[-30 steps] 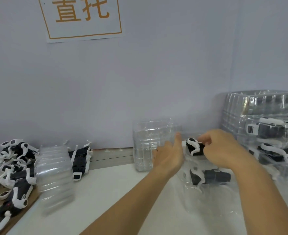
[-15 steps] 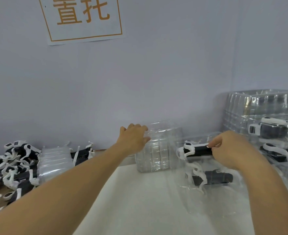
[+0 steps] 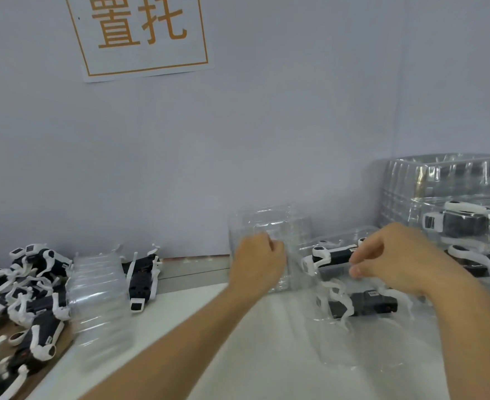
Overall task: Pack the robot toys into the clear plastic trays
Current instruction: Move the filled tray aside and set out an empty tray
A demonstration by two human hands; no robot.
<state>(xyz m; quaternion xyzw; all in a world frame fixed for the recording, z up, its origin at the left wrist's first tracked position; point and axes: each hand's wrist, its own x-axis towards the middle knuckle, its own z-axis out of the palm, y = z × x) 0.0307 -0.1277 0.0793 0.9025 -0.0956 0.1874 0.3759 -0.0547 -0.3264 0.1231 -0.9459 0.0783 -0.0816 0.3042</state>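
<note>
My right hand [image 3: 393, 255] pinches a black-and-white robot toy [image 3: 330, 255] and holds it just above a clear plastic tray [image 3: 339, 347] on the white table. A second robot toy [image 3: 364, 306] lies inside that tray. My left hand [image 3: 258, 261] grips the top tray of a stack of empty clear trays [image 3: 269, 226] standing against the wall. A pile of loose robot toys [image 3: 15, 298] lies at the far left.
Another stack of empty trays [image 3: 96, 287] lies on its side near the left pile, with one toy [image 3: 141, 280] beside it. Filled trays [image 3: 465, 223] are stacked at the right. An orange-lettered sign [image 3: 140, 33] hangs on the wall.
My left hand moved from beside my right hand out to the tray stack and curled onto its top tray. My right hand turned the toy to lie level and lifted it slightly.
</note>
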